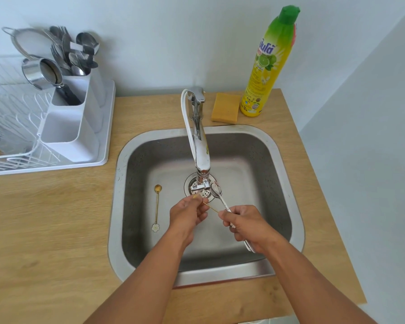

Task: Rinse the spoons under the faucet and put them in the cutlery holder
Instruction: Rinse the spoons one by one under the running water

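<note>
- The left hand (189, 212) is pinched shut on the bowl end of a thin gold spoon (210, 206), just below the faucet (200, 157) outlet.
- The right hand (247, 224) is closed on that spoon's stem and on the handle of a silver spoon (216, 191), whose bowl sits beside the outlet, above the drain (192, 183).
- No stream of water is clear in the view; I cannot tell whether the faucet is running.
- Step in hand, as I judge it: rinsing these two spoons. To do it well, keep both bowls right under the outlet, rub each bowl with the thumb, and turn the spoons so front and back get water.
- Shake drips off over the sink (288, 183) before carrying anything across the bench (56, 218).
- A second gold spoon (157, 206) lies flat on the sink floor, left of the hands, not yet picked up.
- The holder (80, 127) stands in the rack (21, 157) at the far left, well apart from the sink; its rear compartment already holds cutlery, its front one looks empty.
- A sponge (226, 108) and a soap bottle (267, 66) stand behind the sink.
</note>
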`<state>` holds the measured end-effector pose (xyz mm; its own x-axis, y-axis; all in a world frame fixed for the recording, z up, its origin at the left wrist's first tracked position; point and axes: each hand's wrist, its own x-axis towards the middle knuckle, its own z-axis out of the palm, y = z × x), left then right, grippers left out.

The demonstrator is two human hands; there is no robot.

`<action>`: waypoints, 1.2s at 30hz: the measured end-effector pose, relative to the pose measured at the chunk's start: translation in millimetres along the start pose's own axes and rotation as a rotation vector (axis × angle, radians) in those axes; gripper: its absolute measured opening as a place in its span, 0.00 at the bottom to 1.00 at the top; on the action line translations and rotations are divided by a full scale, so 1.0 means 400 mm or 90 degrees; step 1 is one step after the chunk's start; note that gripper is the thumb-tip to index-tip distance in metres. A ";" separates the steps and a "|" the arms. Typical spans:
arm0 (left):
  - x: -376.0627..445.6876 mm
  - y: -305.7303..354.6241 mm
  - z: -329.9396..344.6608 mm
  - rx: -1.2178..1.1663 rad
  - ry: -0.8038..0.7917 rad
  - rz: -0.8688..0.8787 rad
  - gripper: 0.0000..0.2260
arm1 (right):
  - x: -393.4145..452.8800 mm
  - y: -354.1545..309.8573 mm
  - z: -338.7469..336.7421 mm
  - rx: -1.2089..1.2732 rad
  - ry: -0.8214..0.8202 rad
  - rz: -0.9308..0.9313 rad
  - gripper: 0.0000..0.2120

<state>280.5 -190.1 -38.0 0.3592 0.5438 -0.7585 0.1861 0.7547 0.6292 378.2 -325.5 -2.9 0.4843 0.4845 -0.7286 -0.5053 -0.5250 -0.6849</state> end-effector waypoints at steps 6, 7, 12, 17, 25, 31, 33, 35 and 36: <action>0.009 0.002 0.008 0.017 0.092 0.064 0.11 | -0.003 -0.001 0.013 -0.001 -0.018 0.007 0.07; 0.008 0.005 0.008 0.030 0.091 0.065 0.09 | -0.002 -0.001 0.016 0.004 -0.016 0.008 0.07; -0.009 0.022 -0.002 0.007 0.020 0.002 0.09 | 0.003 -0.007 0.033 0.034 -0.012 0.011 0.07; 0.003 0.033 -0.010 0.000 0.066 0.009 0.06 | -0.002 -0.004 0.038 0.013 -0.012 0.017 0.07; -0.011 0.045 0.007 -0.027 0.075 0.022 0.05 | 0.014 -0.018 0.072 0.034 0.005 -0.002 0.07; -0.045 0.034 -0.004 -0.054 0.016 -0.035 0.05 | 0.043 -0.052 0.137 0.086 0.004 0.009 0.07; -0.045 0.048 -0.013 -0.060 0.029 -0.048 0.07 | 0.054 -0.071 0.162 0.099 -0.010 0.018 0.07; -0.042 0.070 -0.025 -0.049 0.015 -0.064 0.08 | 0.062 -0.089 0.182 0.123 -0.022 0.026 0.07; -0.039 0.080 -0.031 -0.045 0.007 -0.069 0.08 | 0.064 -0.095 0.189 0.133 -0.025 0.028 0.07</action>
<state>269.7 -169.9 -8.2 0.3308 0.4613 -0.8233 0.1578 0.8331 0.5302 356.0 -240.2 3.7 0.4325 0.4933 -0.7547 -0.6644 -0.3915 -0.6366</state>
